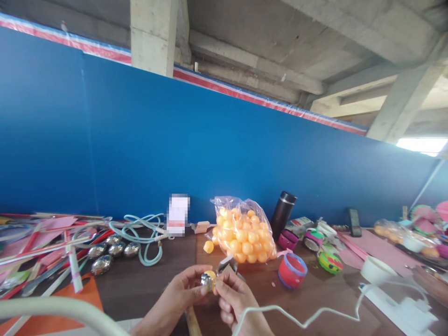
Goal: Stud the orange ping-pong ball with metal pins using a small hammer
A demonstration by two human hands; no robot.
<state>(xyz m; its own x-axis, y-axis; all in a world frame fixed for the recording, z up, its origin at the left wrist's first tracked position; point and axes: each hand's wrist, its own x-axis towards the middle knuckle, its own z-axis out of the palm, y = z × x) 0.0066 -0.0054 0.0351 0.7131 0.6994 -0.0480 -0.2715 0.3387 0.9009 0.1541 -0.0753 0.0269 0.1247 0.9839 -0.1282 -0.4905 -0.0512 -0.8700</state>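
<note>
My left hand [180,293] is closed around a small orange ball [211,275] that is partly covered with shiny silver mirror tiles [206,281]. My right hand [235,297] is pinched closed, its fingertips against the ball's right side. A silver-grey sheet [223,264] sticks up from behind the right fingers and appears held by them; its lower part is hidden. Beyond the hands, a clear plastic bag of orange balls [245,235] stands on the brown table [259,284], with one loose orange ball [208,247] beside it.
Several mirrored balls [116,249] lie left, near a pale blue cord [154,256] and a litter of strips. Rightward are a black bottle [283,214], a red-and-blue tape roll [292,270] and a white cup [378,269]. A white cable [294,317] crosses the foreground. Another person's hand [432,284] shows far right.
</note>
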